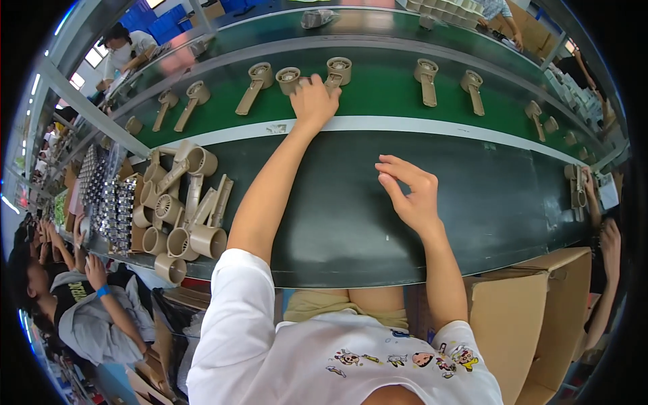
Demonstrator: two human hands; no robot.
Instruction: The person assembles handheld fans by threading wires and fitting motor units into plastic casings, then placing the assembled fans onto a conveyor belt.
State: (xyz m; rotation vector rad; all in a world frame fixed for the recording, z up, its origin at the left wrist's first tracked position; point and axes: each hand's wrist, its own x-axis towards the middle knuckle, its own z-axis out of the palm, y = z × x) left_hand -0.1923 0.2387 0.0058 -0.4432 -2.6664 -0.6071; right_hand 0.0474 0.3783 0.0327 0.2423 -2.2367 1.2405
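My left hand [314,104] reaches across to the green belt, its fingers curled over the handles of two beige handheld fan housings. The round head of one fan housing [288,80] shows just left of the fingers. Another fan housing [339,70] lies at their right, its handle running in beside my thumb. My hand hides most of both handles, so how far it grips each is hard to see. Over the dark work surface [337,236], my right hand [413,196] hovers with thumb and fingers apart, holding nothing.
Several similar housings lie spaced along the green belt [385,94]. A pile of beige housings [179,209] sits at my left, beside rows of small shiny metal parts [115,209]. An open cardboard box [509,324] stands at lower right. A co-worker [88,297] sits at left; another person's arm [607,270] is at right.
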